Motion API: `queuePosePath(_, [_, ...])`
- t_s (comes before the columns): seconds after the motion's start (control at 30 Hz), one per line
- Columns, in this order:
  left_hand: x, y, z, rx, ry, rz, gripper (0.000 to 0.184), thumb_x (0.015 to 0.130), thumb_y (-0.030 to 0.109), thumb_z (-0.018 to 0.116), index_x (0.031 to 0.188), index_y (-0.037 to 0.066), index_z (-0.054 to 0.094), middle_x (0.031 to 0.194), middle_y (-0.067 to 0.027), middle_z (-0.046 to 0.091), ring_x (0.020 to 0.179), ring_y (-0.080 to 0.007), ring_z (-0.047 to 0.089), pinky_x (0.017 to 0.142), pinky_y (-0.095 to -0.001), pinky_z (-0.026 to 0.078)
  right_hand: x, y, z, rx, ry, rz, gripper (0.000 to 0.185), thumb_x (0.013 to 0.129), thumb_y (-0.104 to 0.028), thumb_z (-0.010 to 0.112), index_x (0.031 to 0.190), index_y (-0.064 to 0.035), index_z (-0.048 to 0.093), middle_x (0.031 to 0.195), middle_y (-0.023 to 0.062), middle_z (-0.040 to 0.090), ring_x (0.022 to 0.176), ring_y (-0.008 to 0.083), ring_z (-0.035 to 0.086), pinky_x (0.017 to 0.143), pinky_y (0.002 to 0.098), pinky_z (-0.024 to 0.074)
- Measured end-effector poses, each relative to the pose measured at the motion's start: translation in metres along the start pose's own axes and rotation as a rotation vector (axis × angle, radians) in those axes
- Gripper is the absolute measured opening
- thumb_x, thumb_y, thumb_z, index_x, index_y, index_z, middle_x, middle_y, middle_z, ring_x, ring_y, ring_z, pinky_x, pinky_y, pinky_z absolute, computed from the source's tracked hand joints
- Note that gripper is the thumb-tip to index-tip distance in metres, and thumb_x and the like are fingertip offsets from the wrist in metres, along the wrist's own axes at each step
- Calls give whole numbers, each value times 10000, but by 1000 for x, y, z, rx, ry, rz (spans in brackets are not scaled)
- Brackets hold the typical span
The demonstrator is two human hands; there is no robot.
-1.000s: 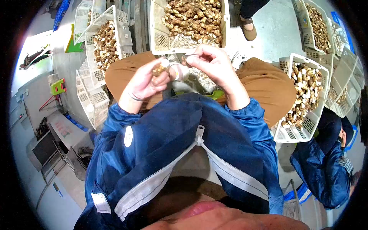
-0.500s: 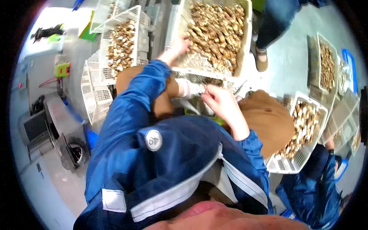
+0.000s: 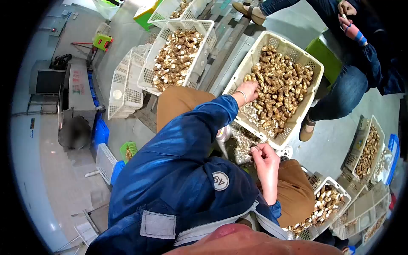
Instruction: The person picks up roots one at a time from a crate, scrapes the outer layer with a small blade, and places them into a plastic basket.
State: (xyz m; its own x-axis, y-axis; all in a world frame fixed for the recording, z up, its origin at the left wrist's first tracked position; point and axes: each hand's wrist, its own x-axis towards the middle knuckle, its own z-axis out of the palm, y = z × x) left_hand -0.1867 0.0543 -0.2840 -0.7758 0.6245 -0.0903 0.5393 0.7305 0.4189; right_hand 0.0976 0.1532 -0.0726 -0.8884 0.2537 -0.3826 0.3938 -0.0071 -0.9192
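My left hand (image 3: 247, 91), with a bracelet at the wrist, reaches into the large cream crate (image 3: 313, 59). Its fingers are curled round a brown mushroom (image 3: 250, 77) at the near left edge of the mushroom pile (image 3: 280, 87). Below the crate's near edge, my right hand (image 3: 267, 163) is closed in a pinch. A small dark thing shows at its fingertips, too small to make out. Pale trimmings (image 3: 243, 146) lie just left of that hand, between my knees.
Another mushroom crate (image 3: 176, 59) stands at upper left, with stacked empty crates (image 3: 126, 91) beside it. Lower right, a crate (image 3: 323, 204) holds cut mushrooms, near further crates (image 3: 365, 155). A co-worker's hands (image 3: 349, 27) and bent knee (image 3: 346, 91) are at upper right.
My left hand has gone from in front of me, where it held a piece, into the large crate. My right hand stays pinched near my knees. The view has turned, bringing the co-worker's hands into sight.
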Motion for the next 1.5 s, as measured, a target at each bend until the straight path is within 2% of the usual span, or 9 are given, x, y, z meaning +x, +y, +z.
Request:
queuePosePath(0.07, [-10,15,-22,-235,-64,-131,362,793,228,692,1052,3,576,913,-211,676,852,-391,653,804,-441,531,0,0,2,28,5,-31,121,898,-100,675,864,9,636,679,21,578,642,79,502,612,247,439])
queuePosePath(0.23, [-72,49,-69,-968,-237,-365,267,885,186,661,1089,27,598,798,-44,626,622,-99,562,518,-251,460,-7,-1,7,-3,16,-78,134,896,-114,685,871,13,647,717,40,614,674,96,545,644,262,460])
queuePosePath(0.47, [-180,82,-155,-1792,-400,-421,256,950,109,603,1185,16,564,993,-55,657,755,-131,644,598,-243,527,-24,-5,7,-64,132,-263,147,869,-119,722,893,22,689,807,114,689,741,171,647,694,295,502])
queuePosePath(0.6, [-212,129,-198,-1605,-351,-487,324,948,76,614,1249,28,505,1014,-52,631,764,-112,591,658,-224,504,-26,-5,7,-51,192,-596,126,834,-101,745,881,3,691,893,92,654,787,199,645,679,281,508])
queuePosePath(0.9, [-235,166,-200,-1218,-423,-261,335,921,106,680,1222,50,543,973,-7,624,666,-31,526,547,-172,400,-37,1,4,60,216,-755,110,829,-88,727,857,4,674,1012,108,691,877,227,683,727,325,545])
queuePosePath(1.13, [-242,177,-205,-1102,-429,-223,433,887,80,706,1297,26,579,937,13,612,614,-4,467,509,-164,354,-49,-3,-4,179,147,-523,108,833,-95,699,847,1,652,955,145,681,850,262,675,741,320,534])
queuePosePath(1.27, [-240,189,-214,-1122,-434,-251,436,883,73,699,1301,20,584,877,24,597,571,-10,445,485,-169,344,-42,2,-2,-3,177,-813,98,835,-87,695,834,2,654,941,141,678,831,226,664,728,306,526])
queuePosePath(1.37, [-240,179,-212,-1149,-473,-283,436,881,74,698,1299,17,587,875,25,591,560,-9,434,466,-168,323,-45,0,-6,208,66,-489,106,838,-102,705,835,-1,671,927,111,681,826,197,660,696,308,523])
queuePosePath(1.5, [-236,172,-213,-985,-476,-222,443,878,56,699,1303,9,582,1016,-16,642,762,-46,567,631,-176,449,-41,1,-6,124,71,-615,118,857,-112,704,857,4,683,891,77,693,786,140,643,670,276,512])
